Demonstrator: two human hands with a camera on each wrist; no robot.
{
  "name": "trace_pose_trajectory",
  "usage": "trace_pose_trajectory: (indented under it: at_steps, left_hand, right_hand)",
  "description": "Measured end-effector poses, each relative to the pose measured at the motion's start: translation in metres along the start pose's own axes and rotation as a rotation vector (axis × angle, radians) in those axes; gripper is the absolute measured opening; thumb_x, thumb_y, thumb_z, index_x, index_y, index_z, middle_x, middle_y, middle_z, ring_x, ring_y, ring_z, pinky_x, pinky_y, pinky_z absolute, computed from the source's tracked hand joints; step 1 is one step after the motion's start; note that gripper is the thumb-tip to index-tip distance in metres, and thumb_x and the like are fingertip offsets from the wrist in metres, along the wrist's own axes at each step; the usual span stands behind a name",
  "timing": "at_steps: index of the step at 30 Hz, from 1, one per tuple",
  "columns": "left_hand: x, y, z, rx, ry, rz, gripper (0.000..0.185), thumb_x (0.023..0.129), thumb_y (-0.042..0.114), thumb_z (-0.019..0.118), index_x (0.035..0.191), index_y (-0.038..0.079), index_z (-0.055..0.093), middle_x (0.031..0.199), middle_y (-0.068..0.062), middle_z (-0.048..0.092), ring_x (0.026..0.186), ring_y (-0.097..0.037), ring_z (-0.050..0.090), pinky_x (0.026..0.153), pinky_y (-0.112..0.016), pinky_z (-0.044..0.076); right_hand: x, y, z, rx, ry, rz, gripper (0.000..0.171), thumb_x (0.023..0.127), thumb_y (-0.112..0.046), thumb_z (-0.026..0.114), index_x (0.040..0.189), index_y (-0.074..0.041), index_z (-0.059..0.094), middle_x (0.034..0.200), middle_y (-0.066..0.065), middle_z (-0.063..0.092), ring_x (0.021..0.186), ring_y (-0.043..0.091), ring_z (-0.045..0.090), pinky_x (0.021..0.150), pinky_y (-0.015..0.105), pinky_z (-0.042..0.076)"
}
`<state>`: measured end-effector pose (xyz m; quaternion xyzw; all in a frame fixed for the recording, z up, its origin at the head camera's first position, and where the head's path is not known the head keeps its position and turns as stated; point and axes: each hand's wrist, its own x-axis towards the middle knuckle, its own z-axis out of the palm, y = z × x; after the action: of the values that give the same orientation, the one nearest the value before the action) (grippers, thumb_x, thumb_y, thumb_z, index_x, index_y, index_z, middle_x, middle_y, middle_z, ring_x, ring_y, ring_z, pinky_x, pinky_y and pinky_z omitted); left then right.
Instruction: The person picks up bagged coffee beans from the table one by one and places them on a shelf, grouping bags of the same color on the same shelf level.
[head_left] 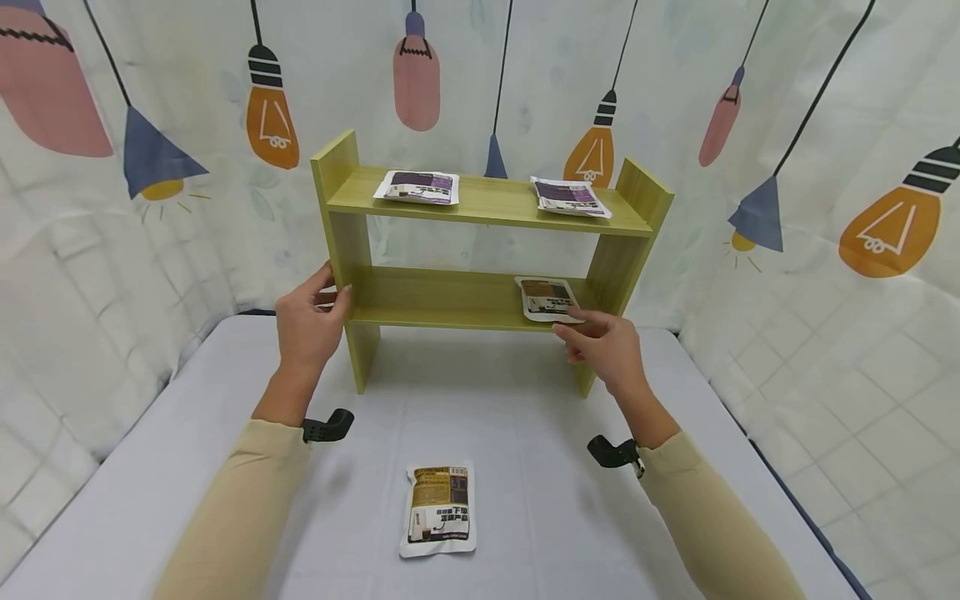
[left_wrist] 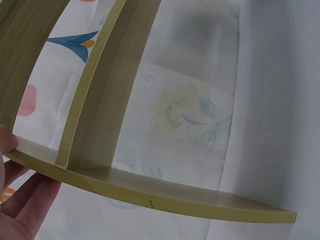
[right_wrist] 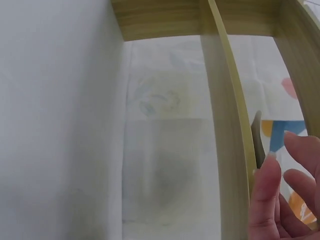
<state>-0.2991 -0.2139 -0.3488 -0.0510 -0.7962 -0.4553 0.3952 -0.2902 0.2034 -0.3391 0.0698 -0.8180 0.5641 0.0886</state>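
Observation:
A small two-tier wooden shelf (head_left: 450, 318) stands on the table. My left hand (head_left: 311, 321) grips its left side panel, thumb on one face and fingers on the other, as the left wrist view (left_wrist: 25, 200) also shows. On the lower tier's right end lies a white-edged pouch (head_left: 546, 298) with a brown and black label. My right hand (head_left: 603, 342) is at that pouch's front corner, forefinger over it and thumb by the shelf's front edge. In the right wrist view the thumb and fingers (right_wrist: 300, 150) stand apart beside the thin edge of the pouch (right_wrist: 257, 140).
Two purple-labelled pouches lie on the upper tier, one at the left (head_left: 417, 187) and one at the right (head_left: 570, 198). Another brown-labelled pouch (head_left: 439, 510) lies on the white table (head_left: 525, 517) in front. A lamp-printed curtain (head_left: 480, 75) hangs behind the shelf.

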Motion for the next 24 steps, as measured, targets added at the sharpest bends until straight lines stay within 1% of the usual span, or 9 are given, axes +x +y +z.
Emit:
trace_pose_trajectory:
  at_steps: [4,8,10,12,15,17,21,24]
  left_hand:
    - [0.000,0.000,0.000,0.011,-0.004,-0.007,0.046,0.097,0.017,0.068,0.142,0.027,0.063,0.122,-0.015,0.075,0.095,-0.037,0.076,0.072,-0.001,0.049]
    - [0.000,0.000,-0.001,0.030,-0.008,-0.010,0.046,0.098,0.018,0.068,0.143,0.027,0.062,0.122,-0.014,0.075,0.095,-0.036,0.077,0.074,-0.008,0.056]
    - [0.000,0.000,-0.001,0.030,-0.008,-0.007,0.046,0.098,0.017,0.068,0.143,0.026,0.063,0.121,-0.015,0.075,0.095,-0.036,0.077,0.074,-0.007,0.055]
    - [0.000,0.000,-0.001,0.030,-0.007,-0.002,0.046,0.097,0.016,0.068,0.143,0.025,0.063,0.121,-0.016,0.075,0.095,-0.036,0.077,0.073,-0.004,0.053]
    - [0.000,0.000,-0.001,0.021,-0.005,0.004,0.046,0.097,0.015,0.068,0.142,0.024,0.063,0.120,-0.017,0.075,0.095,-0.038,0.076,0.072,0.000,0.049]
    - [0.000,0.001,-0.001,0.021,-0.004,0.004,0.046,0.097,0.015,0.067,0.142,0.023,0.063,0.119,-0.018,0.075,0.094,-0.039,0.076,0.072,-0.001,0.050]
    - [0.000,0.000,-0.001,0.028,-0.003,0.001,0.046,0.097,0.015,0.067,0.142,0.024,0.063,0.119,-0.017,0.075,0.095,-0.038,0.077,0.074,-0.003,0.052]
    - [0.001,-0.001,0.000,0.032,-0.004,-0.001,0.046,0.097,0.015,0.067,0.142,0.025,0.063,0.120,-0.017,0.075,0.095,-0.037,0.077,0.074,-0.004,0.053]
  right_hand:
    - [-0.007,0.002,0.004,0.023,0.001,-0.009,0.047,0.087,-0.030,0.083,0.128,-0.010,0.073,0.100,0.011,0.079,0.066,0.019,0.072,0.067,0.028,0.064]
    - [-0.014,0.006,0.010,0.048,-0.001,-0.024,0.043,0.088,-0.026,0.083,0.127,-0.011,0.074,0.103,0.013,0.078,0.074,0.018,0.074,0.070,0.028,0.064]
    - [-0.017,0.008,0.014,0.055,-0.008,-0.035,0.042,0.088,-0.026,0.082,0.127,-0.010,0.073,0.105,0.014,0.078,0.080,0.018,0.074,0.074,0.030,0.065]
    - [-0.020,0.010,0.017,0.056,-0.015,-0.029,0.042,0.088,-0.028,0.082,0.126,-0.011,0.074,0.108,0.014,0.078,0.083,0.018,0.075,0.076,0.030,0.064]
    - [-0.026,0.011,0.022,0.060,-0.029,-0.021,0.043,0.089,-0.030,0.081,0.127,-0.012,0.074,0.113,0.014,0.077,0.090,0.022,0.076,0.080,0.031,0.064]
    - [-0.031,0.011,0.026,0.055,-0.043,-0.009,0.044,0.088,-0.032,0.082,0.128,-0.014,0.073,0.116,0.014,0.076,0.093,0.023,0.076,0.081,0.028,0.063]
    - [-0.040,0.012,0.032,0.053,-0.082,-0.014,0.047,0.087,-0.030,0.083,0.131,-0.015,0.071,0.120,0.015,0.075,0.101,0.022,0.075,0.083,0.023,0.061]
    - [-0.046,0.015,0.037,0.051,-0.103,-0.029,0.049,0.086,-0.028,0.083,0.132,-0.015,0.070,0.122,0.017,0.074,0.106,0.023,0.074,0.084,0.022,0.060]
